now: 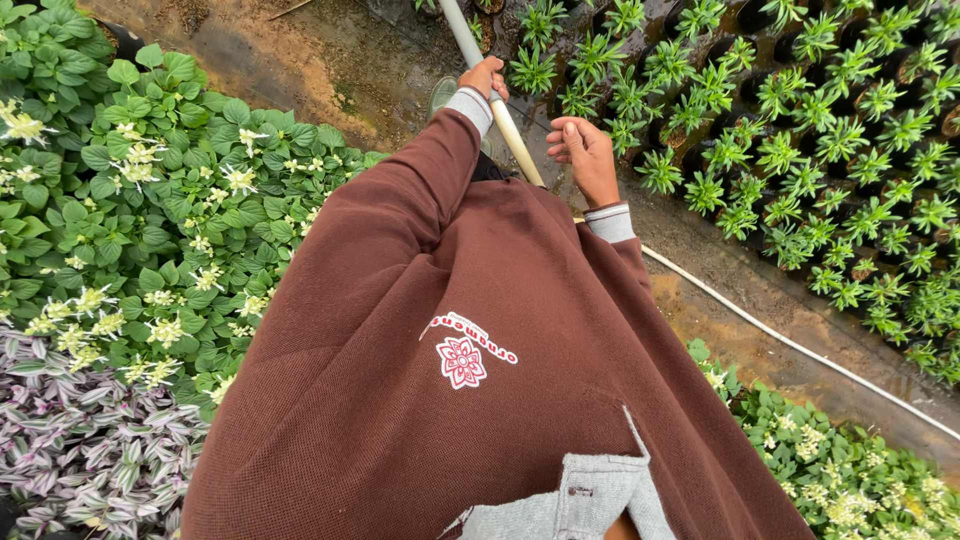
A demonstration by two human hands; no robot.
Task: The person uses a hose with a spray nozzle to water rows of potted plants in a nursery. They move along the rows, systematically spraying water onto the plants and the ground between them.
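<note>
the left hand (pixel 484 76) is wrapping its fingers tight around the long pale pole (pixel 492 92) slanting between the leafy beds, the right hand (pixel 586 156) is hanging loosely curled just beside it, so gripping with both would be steadying it best.

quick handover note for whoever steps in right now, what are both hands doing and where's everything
Left hand: closed around the pale long handle, high up on it.
Right hand: open, fingers loosely curled, just beside the handle and not gripping it.
The handle runs from the top of the view down behind the brown sweater; its working end is out of sight.
Around: small spiky green plants in black pots to the right, broad-leaved plants with pale flowers to the left, purple striped foliage lower left, a thin white pipe lying across the muddy path.
What has been done or is left cannot be told from this view.
</note>
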